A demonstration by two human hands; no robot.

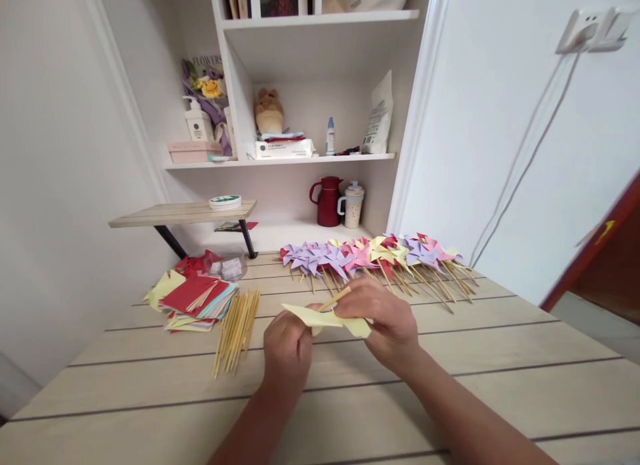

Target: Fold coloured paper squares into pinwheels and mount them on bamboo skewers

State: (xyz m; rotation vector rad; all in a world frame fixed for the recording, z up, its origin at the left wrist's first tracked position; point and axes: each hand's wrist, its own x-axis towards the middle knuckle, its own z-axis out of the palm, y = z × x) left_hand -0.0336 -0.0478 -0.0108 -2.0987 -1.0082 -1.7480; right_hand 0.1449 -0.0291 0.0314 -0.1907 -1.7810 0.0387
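A pale yellow paper pinwheel (325,317) is held above the table between my two hands, seen nearly edge-on. My left hand (287,345) is closed, pinching its left side between thumb and fingers. The fingers of my right hand (383,315) are closed on its right part, with the thumb close to the middle. A thin wooden stick (334,299) slants from behind the paper up to my right fingers. How stick and paper join is hidden. Left of my hands lie a bundle of wooden sticks (237,331) and a stack of coloured paper pieces (197,298).
Many finished pinwheels (360,257) on sticks lie along the table's back edge. A clear plastic box (233,268) with small white items sits by a low wooden stand (180,213). A red jug (329,201) and a speckled cup (354,206) stand in the shelf behind.
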